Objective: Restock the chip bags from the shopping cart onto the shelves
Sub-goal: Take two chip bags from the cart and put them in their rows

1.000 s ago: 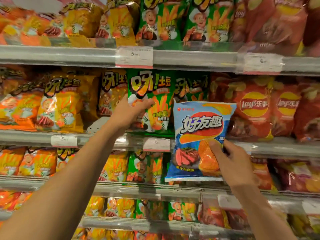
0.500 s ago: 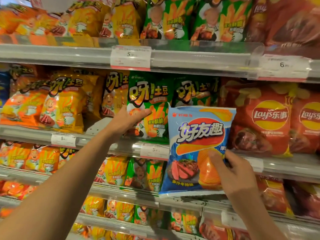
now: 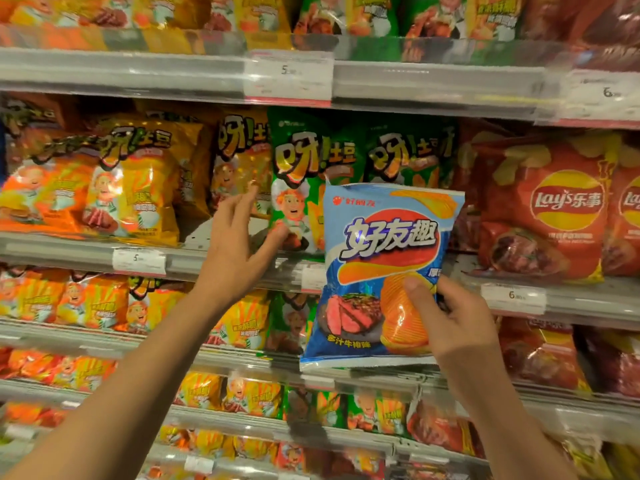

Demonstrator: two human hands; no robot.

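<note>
The blue chip bag [image 3: 382, 271] is held upright in front of the shelves, overlapping the green bags [image 3: 308, 178] on the second shelf [image 3: 69, 249] from the top, gripped at its lower right corner by the right hand [image 3: 450, 327] with the thumb across its front. To its left, the left hand [image 3: 239, 244] reaches toward the shelf with fingers spread and loose, its thumb touching the nearest green bag. Yellow and orange bags [image 3: 138, 178] fill the left, red bags [image 3: 554, 209] the right.
</note>
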